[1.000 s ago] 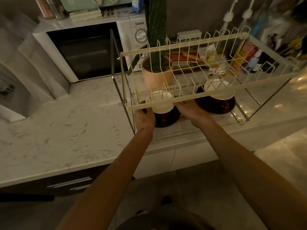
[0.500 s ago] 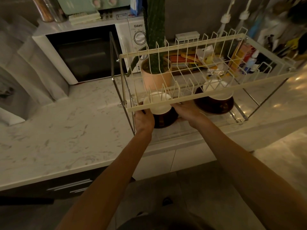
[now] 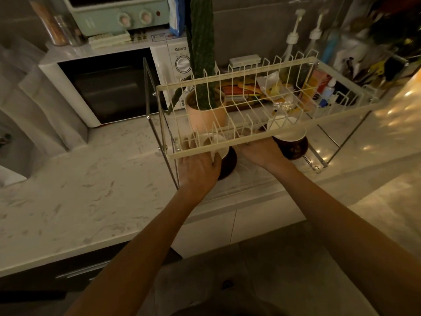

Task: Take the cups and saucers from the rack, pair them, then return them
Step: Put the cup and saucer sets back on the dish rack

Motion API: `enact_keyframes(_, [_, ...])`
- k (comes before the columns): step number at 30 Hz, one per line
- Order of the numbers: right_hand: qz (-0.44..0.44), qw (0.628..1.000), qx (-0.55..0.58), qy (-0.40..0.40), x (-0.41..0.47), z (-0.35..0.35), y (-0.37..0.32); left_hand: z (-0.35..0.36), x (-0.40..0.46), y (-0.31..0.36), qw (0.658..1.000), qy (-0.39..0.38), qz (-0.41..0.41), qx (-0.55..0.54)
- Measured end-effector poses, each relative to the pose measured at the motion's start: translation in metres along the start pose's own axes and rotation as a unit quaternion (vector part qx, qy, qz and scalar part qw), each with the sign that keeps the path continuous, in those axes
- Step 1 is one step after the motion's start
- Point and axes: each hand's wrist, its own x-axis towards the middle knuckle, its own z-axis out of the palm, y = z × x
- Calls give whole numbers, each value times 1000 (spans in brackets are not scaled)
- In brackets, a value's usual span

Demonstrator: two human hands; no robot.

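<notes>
A white cup (image 3: 220,145) stands on a dark brown saucer (image 3: 229,164) on the lower level of the cream wire rack (image 3: 337,112), partly hidden by the top tier's front rail. My left hand (image 3: 198,166) grips the left side of this pair. My right hand (image 3: 259,153) holds the saucer's right edge, fingers reaching under the rail. A second white cup (image 3: 287,127) sits on its own dark saucer (image 3: 295,148) just right of my right hand, untouched.
A potted cactus (image 3: 205,110) stands behind the rack. A white microwave (image 3: 107,87) is at the back left with a green toaster oven (image 3: 118,14) on top. Bottles and packets crowd the back right. The marble counter (image 3: 79,190) spreads out to the left.
Both hands have slid a little farther under the top tier with the left cup and saucer. My left hand now covers more of the cup's side.
</notes>
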Motion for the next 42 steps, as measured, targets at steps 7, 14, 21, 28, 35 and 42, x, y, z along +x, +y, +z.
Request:
enact_keyframes(7, [-80, 961, -248, 95, -17, -33, 18, -10, 13, 32, 984, -65, 133, 100])
enact_keyframes(14, [0, 961, -247, 126, -17, -45, 76, 1, 21, 78, 981, -90, 173, 24])
enact_keyframes(21, [96, 985, -19, 142, -10, -54, 106, 26, 33, 116, 972, -159, 32, -168])
enact_keyframes(28, [164, 961, 191, 111, 3, -55, 115, 51, 47, 124, 867, -242, -194, -390])
enact_keyframes(35, [208, 925, 281, 151, 10, -46, 120, 67, 63, 146, 745, -233, -371, -502])
enact_keyframes(42, [215, 934, 245, 147, 21, -40, 133, 80, 65, 138, 792, -265, -303, -458])
